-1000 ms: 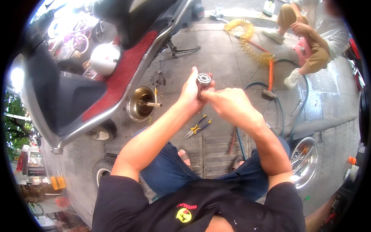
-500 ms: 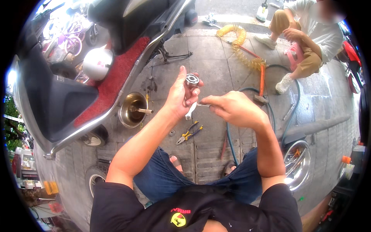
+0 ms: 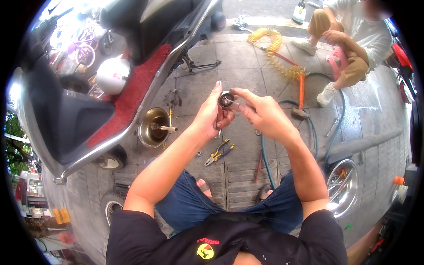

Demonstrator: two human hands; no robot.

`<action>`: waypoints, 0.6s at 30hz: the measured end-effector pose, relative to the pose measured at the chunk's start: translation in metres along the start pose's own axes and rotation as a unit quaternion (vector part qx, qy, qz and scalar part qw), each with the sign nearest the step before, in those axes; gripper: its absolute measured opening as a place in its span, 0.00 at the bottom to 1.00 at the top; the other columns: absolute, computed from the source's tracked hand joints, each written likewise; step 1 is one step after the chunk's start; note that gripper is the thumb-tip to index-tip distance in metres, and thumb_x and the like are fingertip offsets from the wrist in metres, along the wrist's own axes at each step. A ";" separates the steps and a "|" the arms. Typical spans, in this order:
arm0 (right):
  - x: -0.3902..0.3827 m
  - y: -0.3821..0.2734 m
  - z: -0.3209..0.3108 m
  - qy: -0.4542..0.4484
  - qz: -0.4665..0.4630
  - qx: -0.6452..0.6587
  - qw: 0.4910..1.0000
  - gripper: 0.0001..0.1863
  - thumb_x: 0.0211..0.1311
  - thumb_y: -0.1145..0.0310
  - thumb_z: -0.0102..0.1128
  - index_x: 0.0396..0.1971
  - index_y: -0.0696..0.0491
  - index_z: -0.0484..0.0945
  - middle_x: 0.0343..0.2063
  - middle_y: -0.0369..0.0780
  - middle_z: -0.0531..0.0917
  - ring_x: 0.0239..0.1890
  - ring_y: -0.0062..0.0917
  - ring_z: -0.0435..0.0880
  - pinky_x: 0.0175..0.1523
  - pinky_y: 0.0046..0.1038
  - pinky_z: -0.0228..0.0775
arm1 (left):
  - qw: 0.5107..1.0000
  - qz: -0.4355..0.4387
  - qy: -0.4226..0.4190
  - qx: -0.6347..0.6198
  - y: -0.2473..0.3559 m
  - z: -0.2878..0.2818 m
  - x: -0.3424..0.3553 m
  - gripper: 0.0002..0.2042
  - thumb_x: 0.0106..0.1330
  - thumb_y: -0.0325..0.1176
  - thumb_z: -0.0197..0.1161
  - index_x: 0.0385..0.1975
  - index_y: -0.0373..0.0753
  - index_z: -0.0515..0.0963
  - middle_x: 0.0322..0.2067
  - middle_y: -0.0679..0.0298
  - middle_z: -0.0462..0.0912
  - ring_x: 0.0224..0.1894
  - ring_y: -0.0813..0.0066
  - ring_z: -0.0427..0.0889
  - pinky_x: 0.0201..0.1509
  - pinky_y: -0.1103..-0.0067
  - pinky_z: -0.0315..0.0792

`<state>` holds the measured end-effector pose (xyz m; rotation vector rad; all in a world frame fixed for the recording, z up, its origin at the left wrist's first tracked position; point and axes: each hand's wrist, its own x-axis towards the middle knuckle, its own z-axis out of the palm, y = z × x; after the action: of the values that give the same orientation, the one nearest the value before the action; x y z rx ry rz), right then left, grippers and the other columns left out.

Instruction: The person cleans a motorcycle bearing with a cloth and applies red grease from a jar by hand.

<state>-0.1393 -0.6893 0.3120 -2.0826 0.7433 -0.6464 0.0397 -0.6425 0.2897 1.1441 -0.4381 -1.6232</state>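
Note:
In front of me my left hand [image 3: 211, 110] is closed around a round metal bearing [image 3: 226, 100], its open face turned up. My right hand [image 3: 266, 115] is closed on a thin, pale tool [image 3: 238, 106] whose tip reaches the middle of the bearing. The tool's exact kind is hard to make out, and my fingers cover part of it. On the paving below my hands lie combination pliers [image 3: 218, 154] with yellow and blue handles. A small metal ring [image 3: 199, 153] sits beside them, and another ring [image 3: 258, 132] lies under my right wrist.
A scooter [image 3: 128, 106] stands at my left, with a brass-coloured bowl [image 3: 145, 139] holding a stick beside it. On the right are an orange-handled hammer [image 3: 301, 95], a yellow coiled hose [image 3: 277, 40], a green hose [image 3: 265, 163] and a wheel [image 3: 343, 187]. A seated person [image 3: 369, 44] is beyond.
My right hand has moved up and in toward my left hand, bringing the thin tool to the bearing. My left hand has shifted slightly to the right with the bearing.

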 end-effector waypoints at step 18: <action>0.004 0.012 -0.026 -0.177 0.080 0.220 0.956 0.22 0.67 0.71 0.51 0.61 0.49 0.70 0.14 0.30 0.67 0.18 0.13 0.64 0.23 0.21 0.59 | 0.970 0.045 0.031 0.236 0.013 0.011 -0.013 0.24 0.70 0.55 0.48 0.32 0.37 0.76 0.17 0.70 0.73 0.17 0.87 0.67 0.19 0.89 0.59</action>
<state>-0.1575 -0.7113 0.3170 -1.6437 0.5005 -0.2993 0.0373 -0.6390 0.3108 1.4979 -0.8551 -1.4357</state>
